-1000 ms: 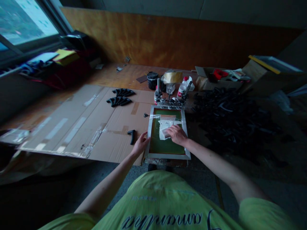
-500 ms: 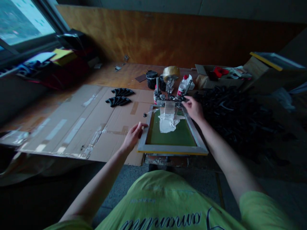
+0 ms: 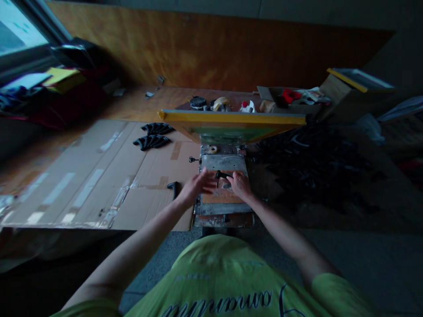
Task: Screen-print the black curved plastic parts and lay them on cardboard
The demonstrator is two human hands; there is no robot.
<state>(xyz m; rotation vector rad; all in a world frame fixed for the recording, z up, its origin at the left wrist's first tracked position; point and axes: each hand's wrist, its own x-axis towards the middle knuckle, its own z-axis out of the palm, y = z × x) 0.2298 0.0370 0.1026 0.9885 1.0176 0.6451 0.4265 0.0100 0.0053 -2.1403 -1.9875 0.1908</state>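
Observation:
My right hand point(image 3: 240, 185) pinches a black handle-shaped piece point(image 3: 223, 175) over the wooden block point(image 3: 211, 199) on the metal printing base point(image 3: 223, 163). Just left of that piece is my left hand point(image 3: 200, 184), fingers spread and slightly blurred, with nothing seen in it. Behind both hands the screen-printing frame point(image 3: 231, 116) is tilted up, its yellow-taped edge high and the green mesh partly visible from below. A bent black piece point(image 3: 173, 188) lies on the cardboard beside my left forearm.
Two rows of black pieces point(image 3: 151, 141) rest on the cardboard sheet point(image 3: 119, 176) at left. A large heap of black pieces point(image 3: 313, 163) covers the right side. Tubs point(image 3: 198, 103), a bottle point(image 3: 244, 106) and an open carton point(image 3: 277, 103) stand behind the raised frame.
The screen frame has swung from lying flat to tilted up, exposing the base. Both hands have left it and come together over the base. A bent black piece now shows on the cardboard.

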